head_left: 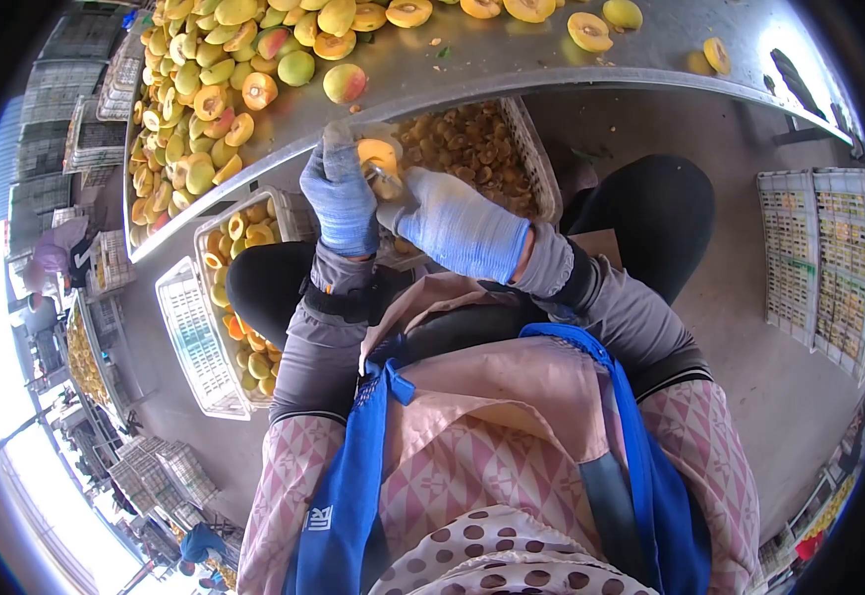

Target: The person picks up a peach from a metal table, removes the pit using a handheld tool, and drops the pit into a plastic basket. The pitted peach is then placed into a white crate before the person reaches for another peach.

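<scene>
My left hand point(341, 198), in a blue-and-white knit glove, is closed around a yellow peach half point(377, 153) with its cut face turned to the right. My right hand point(460, 224), gloved the same way, grips a small metal pitting tool point(383, 182) whose tip meets the fruit. Fingers hide most of the tool's handle. Both hands are close together above my lap, just in front of the metal table's edge. Below and beyond them stands a crate point(533, 159) of brown peach stones point(462, 149).
Many whole and halved peaches point(199, 99) are heaped at the left of the metal table point(512, 61). A white crate point(194, 347) of peach halves stands by my left leg. Stacked crates point(817, 263) are at the right. Other people point(199, 545) work at far left.
</scene>
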Tool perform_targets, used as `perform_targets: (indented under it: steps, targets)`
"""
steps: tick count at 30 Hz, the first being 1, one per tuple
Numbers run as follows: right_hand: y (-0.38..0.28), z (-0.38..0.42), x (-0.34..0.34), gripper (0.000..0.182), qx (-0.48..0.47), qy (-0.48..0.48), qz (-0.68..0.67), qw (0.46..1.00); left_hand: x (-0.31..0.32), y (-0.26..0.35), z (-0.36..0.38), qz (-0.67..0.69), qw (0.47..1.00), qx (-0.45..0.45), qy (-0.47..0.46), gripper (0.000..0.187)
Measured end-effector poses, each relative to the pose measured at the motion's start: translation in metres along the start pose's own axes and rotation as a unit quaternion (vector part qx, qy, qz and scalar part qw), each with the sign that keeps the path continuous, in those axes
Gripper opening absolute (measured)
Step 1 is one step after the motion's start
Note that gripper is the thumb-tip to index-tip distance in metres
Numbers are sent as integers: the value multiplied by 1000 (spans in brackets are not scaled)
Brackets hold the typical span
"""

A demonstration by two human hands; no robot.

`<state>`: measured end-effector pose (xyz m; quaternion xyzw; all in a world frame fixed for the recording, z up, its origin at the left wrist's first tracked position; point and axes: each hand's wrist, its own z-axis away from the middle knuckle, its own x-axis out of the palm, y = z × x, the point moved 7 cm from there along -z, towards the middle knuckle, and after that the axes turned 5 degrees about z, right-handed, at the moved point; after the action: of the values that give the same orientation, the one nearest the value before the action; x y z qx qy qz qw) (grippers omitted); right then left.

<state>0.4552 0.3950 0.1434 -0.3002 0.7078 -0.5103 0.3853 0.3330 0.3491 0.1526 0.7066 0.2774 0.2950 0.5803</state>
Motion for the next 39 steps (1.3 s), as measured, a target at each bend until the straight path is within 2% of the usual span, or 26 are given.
perform_targets:
  steps: [3,5,6,8,9,11,12,14,17,18,21,23,24,26,27,29,33,36,38,39]
  targets:
    - [-1,-3,-1,29,89,-66,-49,993,0,1,-3,47,998,-26,-16,42]
    - [1,-2,1,30,43,-43,-18,998,0,0,-2,57,997,-51,-19,41]
    - [0,-2,2,30,20,-31,-2,999,-4,-2,-2,27,999,-37,11,41]
    - [-4,0,0,30,81,-52,112,989,-12,-8,-1,-34,997,-10,71,41]
    - [-4,1,-1,31,111,-62,168,978,-12,-10,0,-28,997,-21,72,40]
    - [-3,1,-1,31,105,-67,171,977,-10,-12,0,-16,996,-43,72,39]
    - [-2,2,0,31,102,-69,173,977,-10,-18,-2,2,998,-48,38,39]
    - [6,2,4,31,74,-51,85,992,-11,-25,-8,38,997,-57,-26,38]
    - [3,-3,1,31,76,-63,-13,995,4,-12,2,152,981,-107,-61,36]
    - [0,-3,0,31,85,-74,-40,993,2,-11,2,150,983,-100,-46,37]
    - [2,-1,1,29,34,-40,2,999,-4,-16,1,119,989,-84,-1,38]
    - [0,3,1,29,27,-37,94,995,-10,-20,0,67,994,-83,31,40]
    - [-1,5,2,28,23,-35,139,989,-11,-14,0,15,998,-48,41,41]
    - [-3,6,1,28,9,-15,103,995,-10,-1,3,-89,994,22,60,43]
    - [-4,6,-1,28,3,-4,85,996,-6,0,4,-49,998,-5,38,42]
    - [-8,3,-5,31,60,-52,-10,997,4,5,5,31,998,-57,-6,42]
    - [-13,7,-7,33,139,-94,-120,978,8,-3,7,154,982,-93,-60,41]
    - [-15,10,-8,32,27,-2,4,1000,7,-7,8,157,982,-97,-48,41]
    - [-7,15,-4,28,16,1,61,998,6,-9,11,141,983,-117,-24,42]
    - [-6,16,-4,27,10,4,89,996,4,-7,9,99,991,-89,-23,42]
